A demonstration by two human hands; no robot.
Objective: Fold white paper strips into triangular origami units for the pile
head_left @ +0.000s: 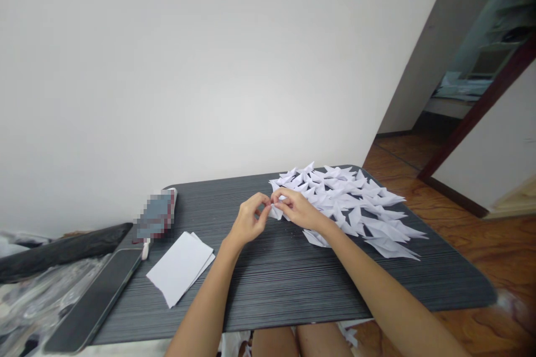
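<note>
A small folded piece of white paper (275,212) is pinched between my two hands above the table. My left hand (250,217) grips its left side with thumb and index finger. On the other side, my right hand (296,207) pinches it with thumb and fingertips, partly covering it. Just beyond and right of my right hand spreads a crowd of folded white paper boats (335,192), pointed at their ends. To the left of my left forearm lies a short stack of flat white paper sheets (180,268).
The dark, ridged table (268,301) stands against a white wall (251,67). At its left lie a phone with a dark screen (98,295) and a blurred-out item (154,216). A long black bundle (62,251) and clear plastic bags (50,295) are beyond the left edge. Wooden floor (460,234) shows right.
</note>
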